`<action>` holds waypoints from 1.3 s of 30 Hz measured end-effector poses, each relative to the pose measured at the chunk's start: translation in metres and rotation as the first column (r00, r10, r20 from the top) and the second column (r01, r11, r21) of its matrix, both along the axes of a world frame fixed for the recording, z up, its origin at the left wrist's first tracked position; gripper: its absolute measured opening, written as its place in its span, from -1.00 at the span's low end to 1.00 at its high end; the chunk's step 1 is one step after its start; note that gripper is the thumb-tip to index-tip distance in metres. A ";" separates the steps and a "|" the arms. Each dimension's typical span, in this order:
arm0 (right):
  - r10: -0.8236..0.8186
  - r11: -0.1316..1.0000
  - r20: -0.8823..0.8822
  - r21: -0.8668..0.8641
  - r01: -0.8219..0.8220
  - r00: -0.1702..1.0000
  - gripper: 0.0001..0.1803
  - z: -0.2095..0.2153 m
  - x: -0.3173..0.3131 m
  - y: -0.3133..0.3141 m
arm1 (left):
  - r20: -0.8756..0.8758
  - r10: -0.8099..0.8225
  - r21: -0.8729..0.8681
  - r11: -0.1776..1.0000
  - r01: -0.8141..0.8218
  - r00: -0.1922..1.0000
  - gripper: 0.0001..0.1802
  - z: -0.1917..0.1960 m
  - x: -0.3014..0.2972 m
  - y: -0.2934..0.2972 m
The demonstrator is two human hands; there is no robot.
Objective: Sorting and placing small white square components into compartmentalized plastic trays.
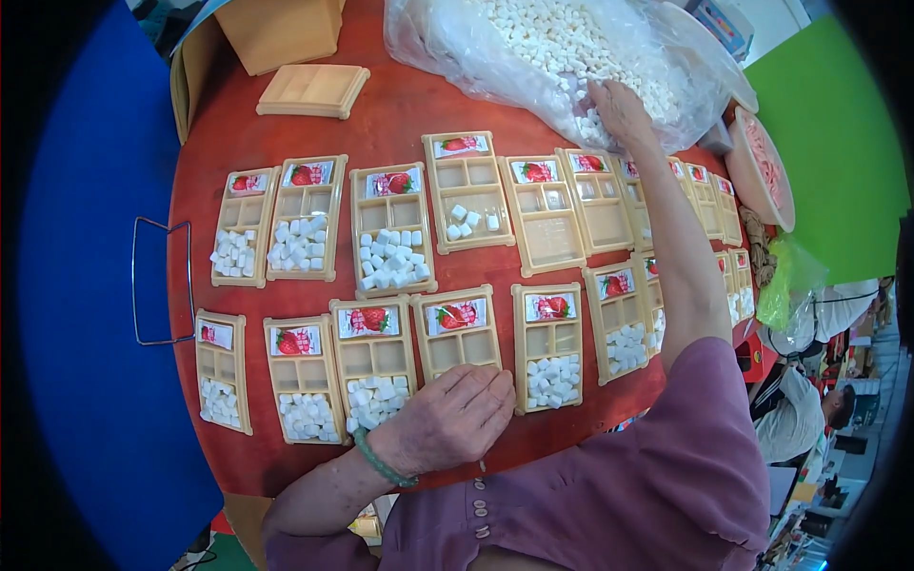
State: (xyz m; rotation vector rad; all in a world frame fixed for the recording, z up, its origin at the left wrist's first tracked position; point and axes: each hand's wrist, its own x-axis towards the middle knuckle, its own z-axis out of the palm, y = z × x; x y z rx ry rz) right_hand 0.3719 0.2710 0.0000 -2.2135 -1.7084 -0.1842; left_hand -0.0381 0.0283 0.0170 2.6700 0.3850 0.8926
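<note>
My right hand (624, 112) reaches into a large clear plastic bag (447, 57) at the far side. Its fingers curl in among small white marshmallows (552, 38). My left hand (447, 419), with a green bead bracelet (381, 462) at the wrist, is over the lower part of a tan compartment tray (462, 350). Its fingers are bent and pressed together; what lies under them is hidden. That tray has a strawberry-printed packet (455, 317) in its top section. A neighbouring tray (519, 333) on the right holds marshmallows in its large compartment.
Two rows of similar trays cover the red table (381, 124). One back-row tray (466, 181) holds only a few marshmallows. Stacked tan trays (312, 90) and a cardboard box (281, 33) stand back left. A bowl of pink pieces (762, 171) is at right. Other people are beyond.
</note>
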 end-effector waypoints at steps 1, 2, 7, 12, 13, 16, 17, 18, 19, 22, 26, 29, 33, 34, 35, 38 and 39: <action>0.078 0.996 -0.131 -0.038 -0.083 0.988 -0.44 0.005 0.003 -0.001 | 0.005 -0.006 0.001 1.000 0.006 1.000 -0.78 0.000 0.001 0.000; 0.069 0.996 -0.130 -0.041 -0.075 0.989 -0.44 0.007 0.006 -0.008 | 0.007 -0.014 -0.002 1.000 0.014 1.000 -0.78 -0.001 0.002 0.000; 0.329 0.930 -0.234 -0.088 -0.357 0.915 -0.58 0.055 -0.022 -0.063 | 0.015 0.003 0.013 1.000 -0.003 1.000 -0.78 -0.002 0.002 0.000; 0.329 0.909 -0.293 -0.160 -0.386 0.897 -0.65 0.058 -0.052 -0.083 | 0.006 -0.002 0.011 1.000 0.002 1.000 -0.76 -0.005 0.001 -0.001; 0.351 0.907 -0.230 -0.158 -0.391 0.907 -0.65 0.058 -0.059 -0.083 | 0.012 0.003 0.019 1.000 -0.004 1.000 -0.75 -0.007 0.001 -0.002; 0.433 0.889 -0.137 -0.095 -0.447 0.891 -0.72 0.044 -0.062 -0.078 | 0.017 0.010 0.020 1.000 -0.010 1.000 -0.75 -0.005 0.000 -0.002; 0.510 0.860 0.062 -0.046 -0.508 0.858 -0.80 0.040 -0.059 -0.076 | 0.019 0.014 0.025 1.000 -0.014 1.000 -0.75 -0.005 0.000 -0.002; 0.557 0.818 0.263 -0.010 -0.574 0.788 -0.87 0.040 -0.056 -0.070 | 0.021 0.007 0.020 1.000 -0.007 1.000 -0.75 -0.005 0.000 -0.002; 0.558 0.816 0.267 -0.008 -0.577 0.785 -0.87 0.046 -0.048 -0.063 | 0.023 -0.004 0.015 1.000 0.004 1.000 -0.74 -0.005 0.001 -0.002; 0.490 0.855 0.436 -0.072 -0.513 0.755 -0.93 0.080 -0.029 -0.032 | 0.013 -0.014 0.020 1.000 0.014 1.000 -0.74 -0.007 0.002 -0.002; 0.467 0.832 0.507 0.027 -0.555 0.725 -0.88 0.133 -0.046 -0.010 | 0.019 -0.012 0.037 0.999 0.011 1.000 -0.73 -0.006 0.001 -0.003; 0.492 0.840 0.513 -0.068 -0.538 0.704 -0.88 0.128 -0.072 -0.029 | -0.017 0.009 0.038 0.999 -0.008 1.000 -0.73 -0.007 -0.001 -0.005; 0.551 0.834 0.331 -0.185 -0.520 0.766 -0.89 0.094 -0.073 -0.081 | -0.018 0.000 0.059 0.998 0.001 1.000 -0.72 -0.006 -0.002 -0.003; 0.544 0.839 0.309 -0.195 -0.508 0.780 -0.89 0.082 -0.072 -0.093 | -0.027 -0.010 0.058 0.998 0.011 1.000 -0.72 -0.005 0.000 -0.002; 0.537 0.843 0.285 -0.204 -0.497 0.794 -0.90 0.073 -0.072 -0.101 | -0.028 -0.013 0.058 0.998 0.014 1.000 -0.72 -0.004 -0.001 -0.003; 0.562 0.822 0.107 -0.180 -0.540 0.820 -0.89 0.063 -0.073 -0.109 | -0.012 -0.010 0.059 0.998 0.011 1.000 -0.72 -0.005 -0.001 -0.003; 0.508 0.840 0.064 -0.257 -0.477 0.859 -0.85 0.073 -0.077 -0.108 | -0.009 -0.010 0.044 0.999 0.011 1.000 -0.72 -0.007 -0.001 -0.003</action>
